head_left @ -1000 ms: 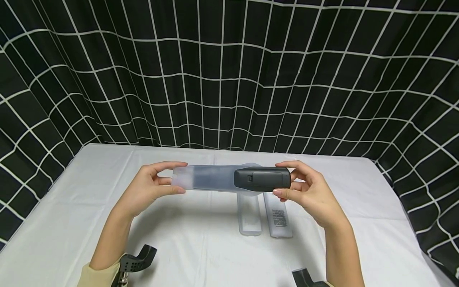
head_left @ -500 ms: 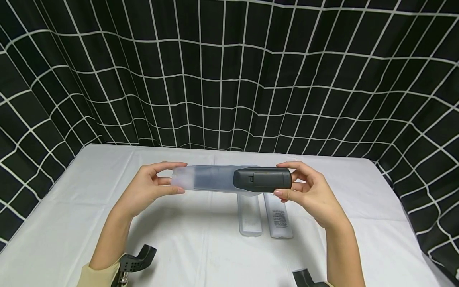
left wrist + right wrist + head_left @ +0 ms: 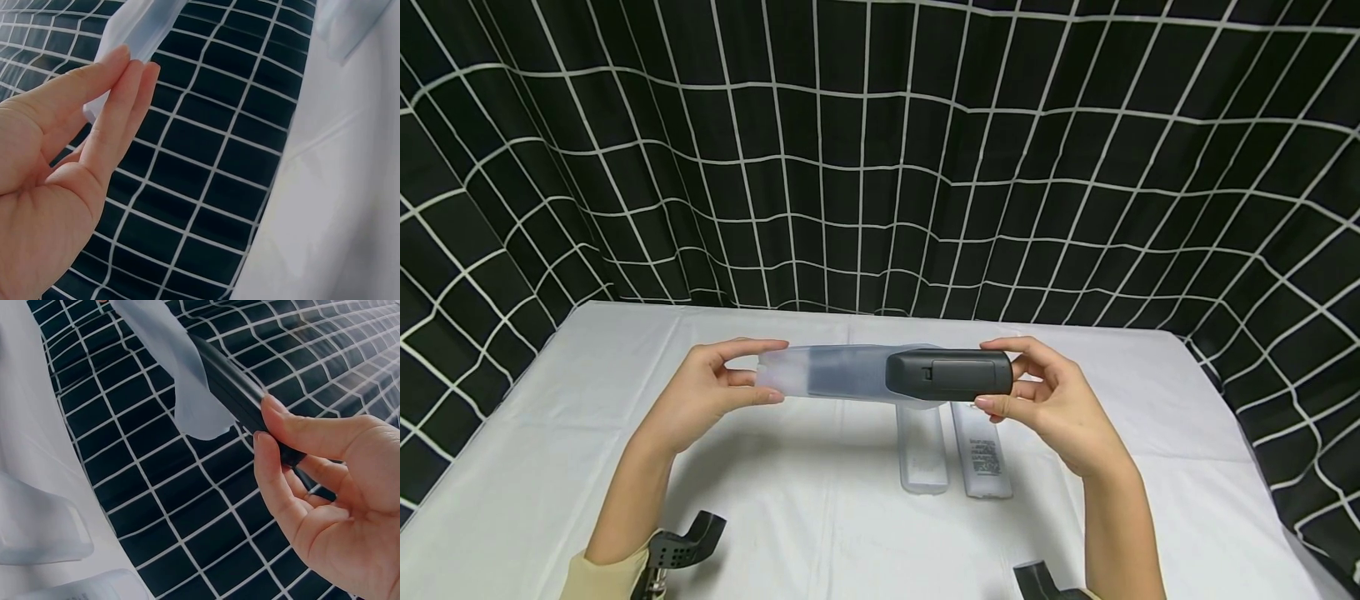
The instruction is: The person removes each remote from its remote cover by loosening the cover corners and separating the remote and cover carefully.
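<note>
A black remote control (image 3: 966,375) with a battery cover on its upward face lies level above the table, partly inside a translucent sleeve (image 3: 850,372). Its dark body shows faintly through the sleeve. At the sleeve's left end, my left hand (image 3: 703,392) pinches the milky tip between thumb and fingers. My right hand (image 3: 1056,404) grips the bare right end of the remote. From the right wrist, the sleeve's loose mouth (image 3: 203,415) hangs beside the remote (image 3: 228,381). In the left wrist view, fingertips press on the sleeve (image 3: 134,31).
Two pale, translucent-covered slabs, one plain (image 3: 922,454) and one with printed text (image 3: 983,458), lie on the white tablecloth (image 3: 820,525) below the held remote. A black curtain with white grid lines (image 3: 880,167) stands behind and at both sides.
My hands have moved very slightly apart. The remote has shifted a little to the right within the sleeve, while the sleeve's tip has shifted slightly left.
</note>
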A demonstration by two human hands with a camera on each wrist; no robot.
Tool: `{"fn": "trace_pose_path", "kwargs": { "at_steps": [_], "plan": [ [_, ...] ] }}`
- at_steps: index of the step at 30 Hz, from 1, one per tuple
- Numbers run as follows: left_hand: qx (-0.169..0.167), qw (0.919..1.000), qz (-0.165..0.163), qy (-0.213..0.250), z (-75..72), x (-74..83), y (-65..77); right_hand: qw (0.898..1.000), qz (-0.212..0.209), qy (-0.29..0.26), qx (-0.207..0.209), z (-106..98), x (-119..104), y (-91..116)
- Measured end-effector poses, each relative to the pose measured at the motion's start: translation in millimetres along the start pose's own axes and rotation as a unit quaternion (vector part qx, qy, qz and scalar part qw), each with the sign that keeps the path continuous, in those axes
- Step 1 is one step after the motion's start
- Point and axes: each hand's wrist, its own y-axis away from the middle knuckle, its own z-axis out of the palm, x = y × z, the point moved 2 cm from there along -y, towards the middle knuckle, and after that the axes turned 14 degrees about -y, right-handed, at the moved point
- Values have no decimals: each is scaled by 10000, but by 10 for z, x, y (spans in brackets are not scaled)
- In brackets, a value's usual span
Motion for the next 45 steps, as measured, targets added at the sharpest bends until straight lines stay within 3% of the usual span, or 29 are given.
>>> {"fn": "trace_pose_path", "kwargs": {
  "at_steps": [45],
  "plan": [
    [191, 9996, 24, -215, -110, 2, 40, 9998, -116, -145, 35, -65, -10, 13]
  ]
}}
